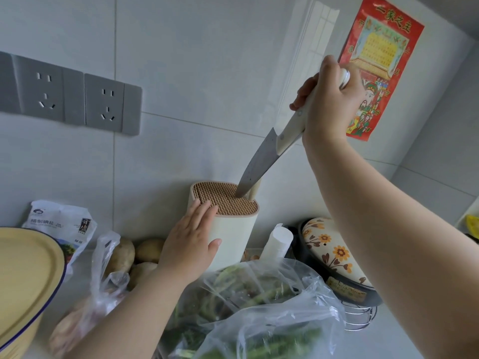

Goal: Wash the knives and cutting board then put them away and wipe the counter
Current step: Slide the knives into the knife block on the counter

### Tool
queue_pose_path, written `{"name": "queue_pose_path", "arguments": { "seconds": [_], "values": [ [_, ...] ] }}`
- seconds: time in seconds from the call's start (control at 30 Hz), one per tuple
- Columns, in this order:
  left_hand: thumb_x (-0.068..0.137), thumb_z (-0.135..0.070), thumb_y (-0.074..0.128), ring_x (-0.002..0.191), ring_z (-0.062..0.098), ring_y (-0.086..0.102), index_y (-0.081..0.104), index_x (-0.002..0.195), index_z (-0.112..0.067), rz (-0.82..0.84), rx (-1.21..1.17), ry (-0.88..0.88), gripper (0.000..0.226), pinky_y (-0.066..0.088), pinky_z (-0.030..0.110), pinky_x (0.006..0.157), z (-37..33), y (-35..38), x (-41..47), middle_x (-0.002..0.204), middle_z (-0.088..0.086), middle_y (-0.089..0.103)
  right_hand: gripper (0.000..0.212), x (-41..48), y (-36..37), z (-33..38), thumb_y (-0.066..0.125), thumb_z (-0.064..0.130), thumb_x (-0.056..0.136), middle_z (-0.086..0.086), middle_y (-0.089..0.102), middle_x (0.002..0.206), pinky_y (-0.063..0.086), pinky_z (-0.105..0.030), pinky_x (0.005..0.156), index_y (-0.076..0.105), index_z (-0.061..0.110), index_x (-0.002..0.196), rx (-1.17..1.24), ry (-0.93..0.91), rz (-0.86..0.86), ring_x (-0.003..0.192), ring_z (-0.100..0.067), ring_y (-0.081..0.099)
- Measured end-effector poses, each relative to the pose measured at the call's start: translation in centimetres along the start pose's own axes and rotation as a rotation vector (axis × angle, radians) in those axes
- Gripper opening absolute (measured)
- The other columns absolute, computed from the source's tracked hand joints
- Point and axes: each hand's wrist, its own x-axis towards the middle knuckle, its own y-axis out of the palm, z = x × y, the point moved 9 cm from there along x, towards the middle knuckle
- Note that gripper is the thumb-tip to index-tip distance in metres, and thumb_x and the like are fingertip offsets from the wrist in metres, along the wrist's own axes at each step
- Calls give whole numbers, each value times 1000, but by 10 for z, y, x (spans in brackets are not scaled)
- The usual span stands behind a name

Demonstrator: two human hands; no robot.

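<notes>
A cream knife holder (234, 237) with a tan honeycomb top stands against the tiled wall. My left hand (190, 242) presses flat against its side, fingers straight, thumb around the front. My right hand (331, 99) grips the cream handle of a knife (259, 161), blade pointing down. The tip of the blade touches the honeycomb top at its back right corner. A second cream handle shows just behind the blade tip. The cutting board is not in view.
Clear plastic bags of green vegetables (259, 307) lie in front of the holder. Potatoes (134, 255) and a salt packet (62, 226) sit left, next to a yellow enamel lid (26, 275). A flowered pot lid (334, 252) rests on a wire rack at right. Wall sockets (72, 97) are above.
</notes>
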Motion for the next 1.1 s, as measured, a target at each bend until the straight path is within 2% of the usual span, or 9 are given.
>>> {"name": "queue_pose_path", "arguments": {
  "seconds": [0.1,0.2,0.3,0.43,0.6,0.7,0.8,0.97,1.1],
  "values": [
    [73,-40,35,117,31,56,59,119,-3,-39,-75,-5,64,52,36,82,0,-3,-1,127,11,59,34,-3,-1,-9,44,5,90,6,44,35,40,-22,42,40,12,57,-36,23,-11,32,-10,41],
    [80,-45,23,143,23,14,27,144,-9,3,-166,-49,74,22,31,110,1,0,-3,154,4,19,33,-9,-5,-28,46,5,90,5,45,36,39,-19,39,40,13,58,-72,66,-27,32,-9,43],
    [92,-42,17,143,13,-15,-2,147,-17,48,-120,-50,63,2,24,114,0,4,-2,156,-4,-11,32,-20,-2,-56,48,9,92,1,48,43,39,-16,39,41,14,61,-167,127,5,34,-8,46],
    [94,-43,16,135,6,-27,-10,147,-18,103,-109,-76,63,-4,21,111,0,5,-2,155,-4,-18,26,-39,4,-105,50,21,93,-6,58,66,41,-22,58,41,19,69,-402,233,138,53,-7,53],
    [89,-34,37,142,17,-1,27,143,-9,-58,-63,-59,60,34,30,106,0,-11,-1,153,7,24,12,-51,4,-138,46,25,95,-14,61,94,34,-25,65,44,14,92,-630,269,282,85,-22,51],
    [97,-36,29,139,11,-24,-12,146,-20,158,-129,-145,66,2,29,116,2,9,-4,154,-5,-20,28,-46,11,-140,44,29,95,-14,59,108,36,-33,98,49,11,116,-813,288,384,111,-31,49],
    [97,-37,27,140,12,-24,-18,145,-20,164,-75,-143,68,-6,30,115,1,5,-5,153,-5,-24,50,-54,0,-131,46,32,94,-11,48,136,25,-36,108,33,13,138,-952,301,443,130,-29,37],
    [97,-34,37,143,13,-13,0,148,-21,314,-234,-173,64,1,34,116,2,-4,0,156,-7,-9,50,-91,-63,-103,49,28,93,-5,39,143,34,-34,105,33,14,138,-1022,435,527,127,-24,42],
    [93,-26,49,141,24,17,30,143,-10,261,-377,-240,55,17,32,113,-9,-25,1,153,8,20,36,-124,-133,-55,52,19,91,-8,55,128,39,-26,93,49,9,126,-1082,520,583,112,-25,54]
  ]
}}
